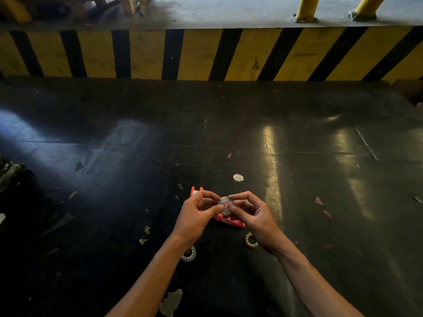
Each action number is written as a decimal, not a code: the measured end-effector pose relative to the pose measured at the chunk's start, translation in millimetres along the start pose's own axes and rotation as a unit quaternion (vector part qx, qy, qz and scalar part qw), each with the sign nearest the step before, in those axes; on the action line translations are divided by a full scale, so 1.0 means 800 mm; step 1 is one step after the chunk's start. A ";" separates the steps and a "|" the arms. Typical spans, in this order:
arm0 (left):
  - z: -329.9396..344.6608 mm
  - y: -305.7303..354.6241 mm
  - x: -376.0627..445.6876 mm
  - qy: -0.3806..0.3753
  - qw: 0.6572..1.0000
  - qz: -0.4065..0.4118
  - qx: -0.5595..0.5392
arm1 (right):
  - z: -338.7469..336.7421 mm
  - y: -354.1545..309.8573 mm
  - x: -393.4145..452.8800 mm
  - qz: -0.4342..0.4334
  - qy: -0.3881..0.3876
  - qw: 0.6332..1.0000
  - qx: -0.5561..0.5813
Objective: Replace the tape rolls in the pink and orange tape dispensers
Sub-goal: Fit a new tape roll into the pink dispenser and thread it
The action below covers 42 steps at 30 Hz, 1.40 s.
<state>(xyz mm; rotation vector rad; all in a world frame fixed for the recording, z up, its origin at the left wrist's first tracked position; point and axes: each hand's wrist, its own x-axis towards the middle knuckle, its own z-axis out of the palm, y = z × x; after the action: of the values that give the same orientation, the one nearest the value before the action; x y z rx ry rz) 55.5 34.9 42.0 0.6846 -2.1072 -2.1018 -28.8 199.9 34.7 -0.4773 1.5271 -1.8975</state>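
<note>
While both hands meet at lower centre of the frame, the left hand (195,216) and right hand (253,217) pinch one small clear tape roll (226,205) between fingertips, fingers curled closed on it. Directly behind them on the dark surface (320,179): orange dispenser (196,191) at upper left of the hands, pink dispenser (230,221) under them. Two more rolls lie flat, one (189,254) by the left wrist, one (250,240) by the right wrist.
</note>
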 end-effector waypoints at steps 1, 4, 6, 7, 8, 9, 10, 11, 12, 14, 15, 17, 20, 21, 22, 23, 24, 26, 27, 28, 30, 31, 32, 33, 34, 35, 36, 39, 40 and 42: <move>0.001 -0.001 0.000 0.003 1.000 -0.001 0.003 | -0.001 0.001 0.001 -0.001 -0.003 1.000 -0.009; 0.003 -0.003 0.002 0.009 0.999 0.009 0.031 | -0.006 0.005 0.005 -0.020 -0.005 0.996 -0.090; 0.004 -0.005 0.003 0.007 0.998 0.023 0.055 | -0.012 0.007 0.011 -0.036 -0.003 0.987 -0.156; 0.004 -0.007 0.004 0.004 0.998 0.028 0.062 | -0.015 0.008 0.013 -0.040 -0.003 0.982 -0.184; 0.004 -0.008 0.005 0.002 0.997 0.033 0.068 | -0.018 0.009 0.015 -0.042 -0.005 0.977 -0.207; 0.005 -0.010 0.006 0.002 0.996 0.039 0.077 | -0.020 0.011 0.016 -0.042 -0.006 0.974 -0.223; 0.006 -0.012 0.007 0.003 0.995 0.046 0.089 | -0.020 0.014 0.017 -0.044 -0.005 0.971 -0.236; 0.007 -0.013 0.009 0.006 0.994 0.051 0.100 | -0.020 0.016 0.017 -0.049 -0.003 0.968 -0.246; 0.007 -0.015 0.011 0.008 0.993 0.055 0.109 | -0.020 0.018 0.018 -0.055 0.002 0.966 -0.254; 0.008 -0.017 0.016 0.005 0.992 0.055 0.116 | -0.022 0.019 0.021 -0.060 0.002 0.962 -0.265; 0.008 -0.017 0.019 0.001 0.992 0.053 0.119 | -0.024 0.019 0.023 -0.059 -0.004 0.962 -0.266; 0.005 -0.018 0.026 -0.012 0.992 0.045 0.116 | -0.030 0.020 0.027 -0.059 -0.013 0.964 -0.260; 0.000 -0.022 0.036 -0.029 0.994 0.040 0.100 | -0.035 0.026 0.036 -0.061 -0.007 0.965 -0.255; -0.001 -0.023 0.038 -0.035 0.993 0.039 0.104 | -0.037 0.029 0.038 -0.060 -0.006 0.964 -0.258; -0.001 -0.023 0.042 -0.041 0.992 0.040 0.113 | -0.038 0.032 0.041 -0.057 -0.006 0.963 -0.262; -0.002 -0.023 0.045 -0.048 0.990 0.043 0.124 | -0.040 0.034 0.044 -0.054 -0.006 0.962 -0.267; -0.002 -0.023 0.048 -0.054 0.988 0.046 0.140 | -0.042 0.036 0.047 -0.053 -0.001 0.959 -0.277; -0.003 -0.025 0.057 -0.059 0.978 0.059 0.192 | -0.047 0.042 0.054 -0.058 0.029 0.949 -0.307; -0.003 -0.027 0.062 -0.061 0.969 0.068 0.230 | -0.049 0.045 0.057 -0.064 0.056 0.941 -0.328; -0.004 -0.029 0.068 -0.067 0.957 0.076 0.272 | -0.050 0.048 0.060 -0.069 0.079 0.930 -0.352; -0.002 -0.035 0.077 -0.095 0.928 0.083 0.351 | -0.050 0.056 0.065 -0.076 0.090 0.911 -0.396; -0.001 -0.037 0.080 -0.113 0.916 0.078 0.378 | -0.051 0.061 0.067 -0.080 0.080 0.904 -0.413; 0.001 -0.038 0.082 -0.128 0.907 0.068 0.394 | -0.051 0.067 0.067 -0.086 0.065 0.898 -0.427; 0.003 -0.040 0.084 -0.141 0.902 0.056 0.405 | -0.051 0.073 0.068 -0.090 0.052 0.893 -0.438; 0.004 -0.041 0.085 -0.151 0.896 0.045 0.414 | -0.051 0.078 0.069 -0.093 0.043 0.890 -0.445; 0.005 -0.043 0.086 -0.154 0.893 0.037 0.422 | -0.051 0.081 0.070 -0.096 0.039 0.888 -0.448; 0.006 -0.045 0.086 -0.151 0.892 0.033 0.424 | -0.051 0.084 0.071 -0.100 0.037 0.887 -0.449; 0.008 -0.049 0.087 -0.132 0.901 0.038 0.412 | -0.049 0.090 0.075 -0.112 0.024 0.880 -0.462; 0.008 -0.051 0.087 -0.128 0.903 0.040 0.407 | -0.048 0.092 0.075 -0.116 0.018 0.875 -0.470; 0.008 -0.054 0.087 -0.119 0.908 0.047 0.399 | -0.048 0.094 0.075 -0.121 0.005 0.868 -0.482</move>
<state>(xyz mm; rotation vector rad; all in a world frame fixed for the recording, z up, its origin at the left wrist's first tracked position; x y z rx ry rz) 1.5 17.5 -17.1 0.3573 -3.0762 -1.2547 -77.3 178.3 -54.1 -1.1219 2.4593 -1.1440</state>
